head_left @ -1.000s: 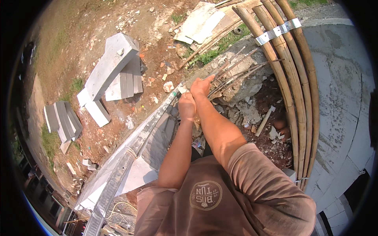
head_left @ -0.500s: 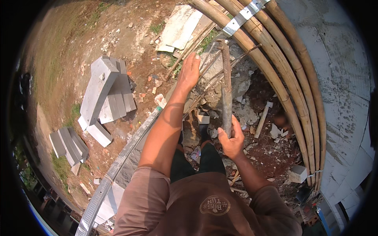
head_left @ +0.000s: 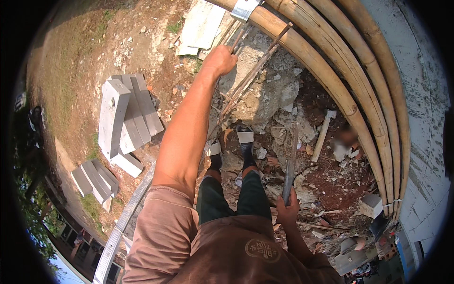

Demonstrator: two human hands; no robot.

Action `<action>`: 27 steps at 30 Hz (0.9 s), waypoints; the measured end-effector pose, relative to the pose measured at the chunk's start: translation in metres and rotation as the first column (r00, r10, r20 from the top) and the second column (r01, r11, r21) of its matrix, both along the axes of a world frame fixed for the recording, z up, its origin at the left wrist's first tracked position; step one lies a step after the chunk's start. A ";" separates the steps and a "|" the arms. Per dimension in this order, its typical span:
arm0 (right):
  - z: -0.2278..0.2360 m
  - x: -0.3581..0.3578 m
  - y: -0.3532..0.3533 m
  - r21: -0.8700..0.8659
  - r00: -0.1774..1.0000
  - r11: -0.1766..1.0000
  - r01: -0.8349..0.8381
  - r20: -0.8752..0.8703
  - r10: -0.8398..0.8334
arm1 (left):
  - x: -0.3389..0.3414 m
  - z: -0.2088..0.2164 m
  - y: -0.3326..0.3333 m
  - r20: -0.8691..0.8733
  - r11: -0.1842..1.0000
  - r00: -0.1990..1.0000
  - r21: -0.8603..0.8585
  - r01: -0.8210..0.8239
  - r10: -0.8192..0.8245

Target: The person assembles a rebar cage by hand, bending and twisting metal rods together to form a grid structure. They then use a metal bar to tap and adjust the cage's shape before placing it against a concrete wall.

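My left hand (head_left: 221,60), arm stretched forward, is closed around a thin rusty steel rod (head_left: 239,40) at the far end of a rod frame. Beside it, more rusty rods (head_left: 255,71) of this frame slant over rough concrete and rubble. Low on the right, my right hand (head_left: 287,208) grips the lower end of a grey-brown metal bar (head_left: 290,163). The bar points away from me, apart from the rods; its far end looks darker and rusty, and its hooked tip is hard to make out now.
Curved bamboo poles (head_left: 350,110), bound by a metal strap (head_left: 244,9), arch along the right beside a grey wall (head_left: 425,113). A wooden-handled hammer (head_left: 322,137) lies in rubble. Pale blocks (head_left: 113,111) are stacked left, near a metal channel (head_left: 118,232). Pale boards (head_left: 201,26) lie ahead.
My left hand has gone from resting with fingers extended to closing around a rod. My right hand has drawn the metal bar back and down, away from the rods. The view has shifted.
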State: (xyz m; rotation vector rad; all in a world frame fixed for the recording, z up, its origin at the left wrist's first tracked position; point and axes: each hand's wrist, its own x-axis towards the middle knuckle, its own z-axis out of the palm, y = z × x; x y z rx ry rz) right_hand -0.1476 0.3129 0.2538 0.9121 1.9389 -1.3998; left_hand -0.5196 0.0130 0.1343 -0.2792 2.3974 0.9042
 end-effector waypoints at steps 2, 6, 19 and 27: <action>-0.009 -0.009 0.001 -0.012 0.998 0.998 -0.066 0.013 0.066 | -0.009 -0.003 -0.008 0.081 0.994 0.997 0.105 -0.014 0.005; -0.011 -0.017 0.000 0.013 0.997 0.997 -0.082 -0.007 0.082 | -0.009 -0.004 -0.009 0.088 0.986 0.996 0.166 -0.009 -0.006; -0.015 -0.030 0.011 0.127 0.994 0.992 -0.027 -0.098 0.039 | 0.023 0.032 -0.033 -0.059 0.958 0.984 0.247 -0.146 0.166; -0.051 -0.011 0.022 0.045 0.948 0.956 -0.289 0.151 0.279 | 0.269 0.087 0.117 0.087 0.414 0.601 0.647 -0.640 0.795</action>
